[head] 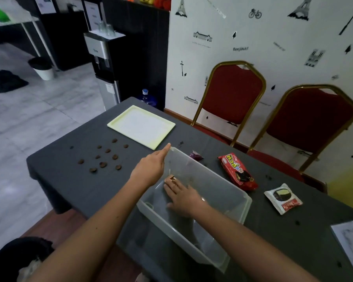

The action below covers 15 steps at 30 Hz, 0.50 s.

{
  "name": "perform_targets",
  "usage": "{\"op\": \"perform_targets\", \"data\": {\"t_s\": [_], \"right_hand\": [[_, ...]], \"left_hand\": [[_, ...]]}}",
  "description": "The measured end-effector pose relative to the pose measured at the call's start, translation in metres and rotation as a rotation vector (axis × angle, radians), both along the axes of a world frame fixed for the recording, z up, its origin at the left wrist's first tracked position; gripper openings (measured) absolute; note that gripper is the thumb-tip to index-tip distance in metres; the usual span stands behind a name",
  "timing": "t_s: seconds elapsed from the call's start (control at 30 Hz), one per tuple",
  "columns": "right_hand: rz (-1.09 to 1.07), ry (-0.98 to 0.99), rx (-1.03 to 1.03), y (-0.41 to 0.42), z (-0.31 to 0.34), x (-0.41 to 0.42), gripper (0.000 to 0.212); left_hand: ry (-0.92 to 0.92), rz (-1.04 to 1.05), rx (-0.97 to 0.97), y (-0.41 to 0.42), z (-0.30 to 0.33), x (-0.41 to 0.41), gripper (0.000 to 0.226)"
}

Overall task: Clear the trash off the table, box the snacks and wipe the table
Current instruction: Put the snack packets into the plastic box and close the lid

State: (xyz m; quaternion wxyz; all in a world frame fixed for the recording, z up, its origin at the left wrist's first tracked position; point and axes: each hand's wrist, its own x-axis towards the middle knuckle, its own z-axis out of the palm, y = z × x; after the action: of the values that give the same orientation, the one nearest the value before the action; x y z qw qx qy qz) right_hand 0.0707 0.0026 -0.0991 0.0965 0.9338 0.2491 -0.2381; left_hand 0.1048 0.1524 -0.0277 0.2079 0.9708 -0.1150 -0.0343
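Boxing step: right hand (182, 198), fingers flat, sets a small snack packet (171, 179) inside the clear box (246, 202) on the bench (73, 180); left hand (151, 166) steadies its rim, fingers straight; next, the red packet (237, 171) needs grasping.

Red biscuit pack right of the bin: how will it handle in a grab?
The red biscuit pack looks like glossy film, so probably slippery and crinkly. Its long, filled shape suggests it is fairly stiff, light, with breakable contents. Lying flat on the table, it should slide, not roll.

Clear box (228, 192), 3 snacks (237, 171) alongside
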Motion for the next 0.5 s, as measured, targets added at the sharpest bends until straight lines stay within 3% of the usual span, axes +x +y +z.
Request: {"op": "perform_targets", "data": {"t_s": [0.07, 0.17, 0.27, 0.37, 0.43, 0.5], "right_hand": [[-0.007, 0.079, -0.037, -0.005, -0.010, -0.002, 0.076], [-0.024, 0.162, 0.007, -0.003, 0.010, -0.002, 0.072], [-0.165, 0.221, 0.297, -0.012, 0.073, 0.002, 0.046], [-0.543, 0.181, 0.727, -0.057, 0.129, 0.007, 0.030], [-0.810, -0.001, 0.947, -0.095, 0.138, 0.018, 0.027], [-0.945, -0.275, 0.867, -0.133, 0.116, 0.039, 0.020]], "left_hand": [[-0.012, -0.002, -0.002, 0.000, -0.002, 0.000, 0.051], [-0.017, -0.010, -0.018, -0.001, -0.004, 0.001, 0.050], [0.008, 0.005, -0.087, 0.001, -0.003, 0.004, 0.047], [0.080, 0.043, -0.191, 0.003, 0.000, 0.004, 0.046], [0.079, 0.048, -0.185, 0.002, 0.002, 0.003, 0.045], [0.063, 0.048, -0.156, 0.001, 0.002, 0.002, 0.045]]}}
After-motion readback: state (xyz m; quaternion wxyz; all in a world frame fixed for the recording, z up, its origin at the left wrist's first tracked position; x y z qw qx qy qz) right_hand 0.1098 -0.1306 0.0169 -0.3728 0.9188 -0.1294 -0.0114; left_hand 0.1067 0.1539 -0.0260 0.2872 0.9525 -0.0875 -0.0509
